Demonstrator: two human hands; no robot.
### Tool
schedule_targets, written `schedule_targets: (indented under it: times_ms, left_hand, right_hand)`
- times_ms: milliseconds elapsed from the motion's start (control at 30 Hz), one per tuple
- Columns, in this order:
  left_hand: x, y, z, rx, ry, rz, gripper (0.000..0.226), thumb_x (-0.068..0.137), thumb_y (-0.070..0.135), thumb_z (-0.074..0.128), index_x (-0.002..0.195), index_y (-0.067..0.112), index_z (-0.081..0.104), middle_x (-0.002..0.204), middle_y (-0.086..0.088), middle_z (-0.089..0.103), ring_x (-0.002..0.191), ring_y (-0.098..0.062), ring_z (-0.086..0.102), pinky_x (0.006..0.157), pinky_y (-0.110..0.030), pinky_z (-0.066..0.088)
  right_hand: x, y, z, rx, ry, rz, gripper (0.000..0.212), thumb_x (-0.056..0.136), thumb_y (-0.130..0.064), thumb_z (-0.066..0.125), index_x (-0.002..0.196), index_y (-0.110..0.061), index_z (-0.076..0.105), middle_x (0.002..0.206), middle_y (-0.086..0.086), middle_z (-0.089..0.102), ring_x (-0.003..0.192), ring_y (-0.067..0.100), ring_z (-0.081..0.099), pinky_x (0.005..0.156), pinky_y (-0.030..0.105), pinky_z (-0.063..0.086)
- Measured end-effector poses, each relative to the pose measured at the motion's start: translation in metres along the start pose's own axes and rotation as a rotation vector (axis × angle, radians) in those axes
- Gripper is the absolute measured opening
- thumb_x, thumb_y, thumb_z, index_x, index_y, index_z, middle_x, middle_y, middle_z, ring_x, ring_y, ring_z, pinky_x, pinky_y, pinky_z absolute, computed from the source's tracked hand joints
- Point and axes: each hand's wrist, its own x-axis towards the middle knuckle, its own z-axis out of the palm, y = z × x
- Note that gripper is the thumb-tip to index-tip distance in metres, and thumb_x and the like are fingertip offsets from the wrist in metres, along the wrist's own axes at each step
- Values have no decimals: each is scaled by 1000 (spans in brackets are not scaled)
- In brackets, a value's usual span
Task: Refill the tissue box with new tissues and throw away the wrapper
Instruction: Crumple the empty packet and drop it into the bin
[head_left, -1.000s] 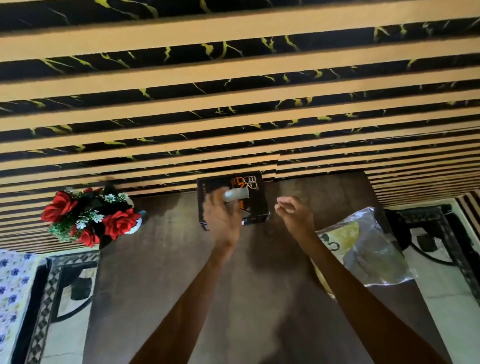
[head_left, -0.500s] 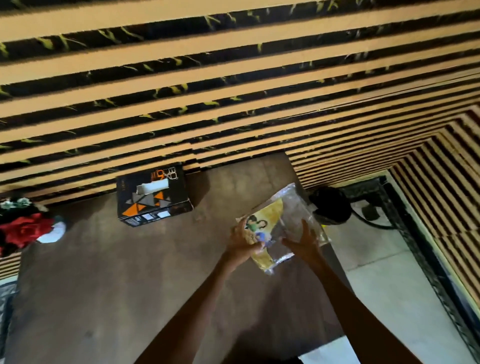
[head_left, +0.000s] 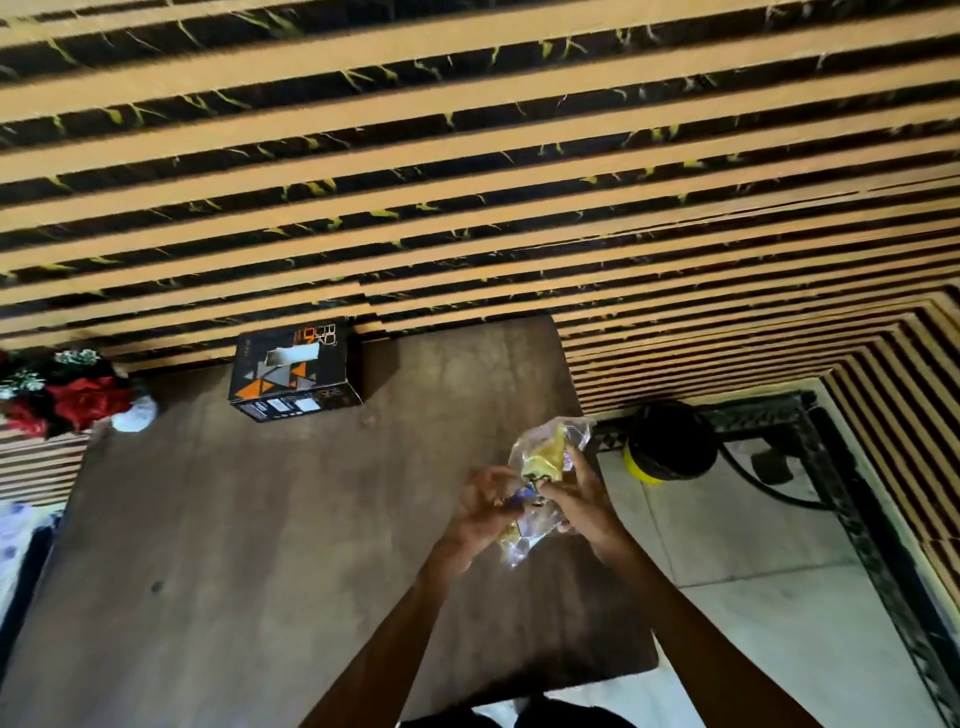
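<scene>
Two hands on one crumpled wrapper (head_left: 545, 467) for me, left hand (head_left: 480, 512) and right hand (head_left: 579, 501) both pinching it, one tissue box (head_left: 296, 371) sitting well apart.

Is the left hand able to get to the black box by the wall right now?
Probably not at once. The left hand and the right hand are both busy crumpling the wrapper. The table between it and the black box looks bare, though.

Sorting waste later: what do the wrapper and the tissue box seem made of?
The wrapper, crumpled between both hands, looks like thin clear plastic film with yellow print: it glints and creases. The tissue box looks like printed matte cardboard, judging by its sharp folded edges.
</scene>
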Motion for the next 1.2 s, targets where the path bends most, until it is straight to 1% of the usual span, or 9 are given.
schedule_targets:
  times_ms: [133, 267, 400, 500, 667, 800, 967, 1067, 1200]
  left_hand:
    - [-12, 24, -6, 75, -210, 55, 97, 67, 7, 83, 147, 24, 31, 140, 9, 37, 123, -1, 42, 88, -1, 43]
    - [-13, 39, 1, 99, -306, 100, 64, 71, -16, 72, 129, 5, 53, 120, -11, 60, 94, -8, 66, 77, -19, 54]
    - [-7, 47, 23, 11, -177, 165, 41, 65, 1, 82, 93, 29, 71, 92, 1, 74, 88, -18, 65, 75, -29, 56]
    - [-3, 59, 55, -33, -179, 173, 39, 59, 13, 86, 93, 18, 69, 94, -11, 73, 85, -16, 67, 80, -36, 56]
    - [6, 81, 117, -91, -361, 29, 34, 76, 9, 78, 105, 23, 69, 109, -9, 73, 101, -21, 68, 85, -31, 52]
    - [32, 83, 153, -72, -623, -61, 61, 81, 3, 70, 131, 33, 52, 108, 16, 72, 108, -8, 65, 95, -32, 49]
    - [105, 101, 229, -5, -309, -19, 44, 66, -1, 81, 94, 29, 64, 83, 6, 74, 76, -5, 69, 69, -19, 55]
    - [182, 91, 291, 34, -169, -108, 43, 70, -9, 77, 83, 29, 60, 63, 13, 70, 51, 7, 61, 50, -12, 51]
    - [262, 54, 360, 71, -39, -150, 45, 69, 13, 83, 107, 16, 59, 99, 5, 63, 82, -4, 64, 64, -16, 56]
  right_hand:
    - [-21, -14, -20, 1, -159, 3, 31, 88, -7, 63, 118, -11, 62, 97, 7, 66, 66, 7, 66, 53, 25, 57]
    - [-41, -16, -46, 79, -264, -26, 30, 86, -5, 66, 115, -14, 63, 110, 10, 67, 94, 18, 67, 74, 31, 61]
    - [-59, -3, -72, 135, -113, -171, 65, 79, -8, 76, 135, -19, 44, 127, -8, 54, 105, 8, 61, 82, 24, 58]
    - [-59, 11, -95, -81, -121, -273, 103, 65, -31, 87, 147, -34, 25, 144, -16, 38, 129, 4, 46, 98, 17, 46]
    - [-47, 14, -143, -251, 148, -223, 75, 66, -29, 88, 132, -23, 52, 103, -6, 61, 98, 15, 62, 73, 10, 41]
    - [-4, 39, -195, -135, 255, -67, 62, 62, -26, 90, 114, -15, 57, 107, 7, 68, 95, 23, 66, 69, 24, 52]
    - [63, 70, -254, 128, 115, -60, 90, 70, -27, 83, 142, -27, 30, 135, 4, 51, 109, 19, 60, 74, 22, 58]
    - [118, 95, -295, 38, 98, -61, 66, 77, -17, 80, 129, -38, 44, 115, -9, 63, 100, -5, 64, 78, 10, 52]
    - [207, 146, -331, -47, 272, -49, 42, 71, -11, 84, 108, -23, 68, 90, -9, 71, 78, -14, 65, 66, 2, 50]
